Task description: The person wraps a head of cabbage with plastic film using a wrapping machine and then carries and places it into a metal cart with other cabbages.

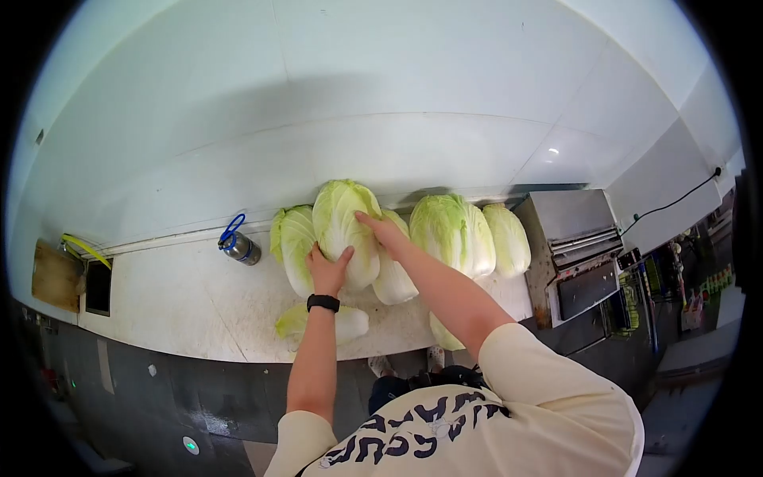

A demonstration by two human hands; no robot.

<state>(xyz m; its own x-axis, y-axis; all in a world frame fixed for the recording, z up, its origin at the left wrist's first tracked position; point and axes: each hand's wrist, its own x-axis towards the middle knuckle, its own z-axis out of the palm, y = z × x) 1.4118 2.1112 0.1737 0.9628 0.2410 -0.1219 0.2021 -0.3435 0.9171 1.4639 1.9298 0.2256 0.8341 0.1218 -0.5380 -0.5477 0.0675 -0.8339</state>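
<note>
Both my hands are around a napa cabbage (344, 219), pale green with a white base, standing upright among others on the counter. My left hand (327, 273), with a black band on the wrist, grips its lower left side. Against its right side presses my right hand (386, 235), thumb and fingers on the leaves. A second napa cabbage (296, 246) is just left of it, and another cabbage (395, 278) is partly hidden behind my right forearm. Nearer me, a smaller cabbage (350, 324) lies on its side, partly covered by my left wrist.
More cabbages (439, 230) stand to the right, up to a pale one (506, 240) beside a metal machine (568, 230). A steel bottle (241, 248) with a blue loop stands left on the white counter (175, 306). A sink (98, 286) is at the far left.
</note>
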